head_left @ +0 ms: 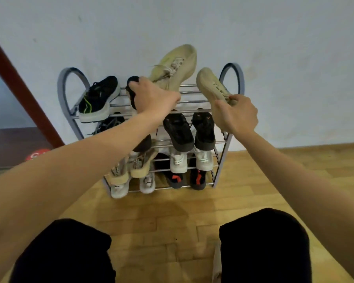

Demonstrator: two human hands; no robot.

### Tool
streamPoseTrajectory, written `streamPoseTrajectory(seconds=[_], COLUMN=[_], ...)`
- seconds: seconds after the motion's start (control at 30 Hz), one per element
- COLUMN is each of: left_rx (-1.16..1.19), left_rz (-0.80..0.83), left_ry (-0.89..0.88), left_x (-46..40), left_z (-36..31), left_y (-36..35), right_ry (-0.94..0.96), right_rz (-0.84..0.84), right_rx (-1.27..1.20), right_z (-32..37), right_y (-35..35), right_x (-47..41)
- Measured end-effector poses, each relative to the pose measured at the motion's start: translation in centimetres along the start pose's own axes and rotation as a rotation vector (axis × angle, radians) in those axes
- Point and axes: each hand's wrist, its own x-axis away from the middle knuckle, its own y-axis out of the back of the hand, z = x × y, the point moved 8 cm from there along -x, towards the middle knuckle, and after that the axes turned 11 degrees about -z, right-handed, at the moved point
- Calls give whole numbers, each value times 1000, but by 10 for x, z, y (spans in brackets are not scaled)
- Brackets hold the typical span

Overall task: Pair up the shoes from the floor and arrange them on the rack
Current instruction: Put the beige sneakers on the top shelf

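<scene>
Head view: the rack (227, 139) is nearly full, lower shelves holding paired shoes. Left hand (153, 99) grips a black shoe (131, 86) mid top shelf; right hand (236, 115) clamps a beige shoe (211, 84) near its right edge. Its mate (178, 66) leans behind. Placement judged unfinished.

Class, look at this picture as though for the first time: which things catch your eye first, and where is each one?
Two beige sneakers stand out at the top of the metal shoe rack: the left hand holds one beige sneaker high against the wall, and the right hand holds the other beige sneaker near the rack's right end. A black sneaker with a neon green stripe sits on the top shelf's left side.
</scene>
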Motion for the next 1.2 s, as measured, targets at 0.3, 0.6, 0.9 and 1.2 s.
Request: streamPoseTrajectory(seconds=[0.3, 0.6, 0.9, 1.2], left_rx=[-64, -124, -124, -188], left_rz=[-47, -26, 211, 473], left_ry=[19, 115, -104, -484], left_x=[-50, -59, -41, -28], left_z=[8, 14, 27, 22], left_y=[-87, -135, -156, -153], right_ry=[154, 176, 268, 278], right_rz=[-23, -90, -11, 31], right_rx=[367, 449, 69, -122], right_z=[8, 5, -27, -45], right_y=[-72, -100, -86, -82], right_x=[-66, -93, -67, -70])
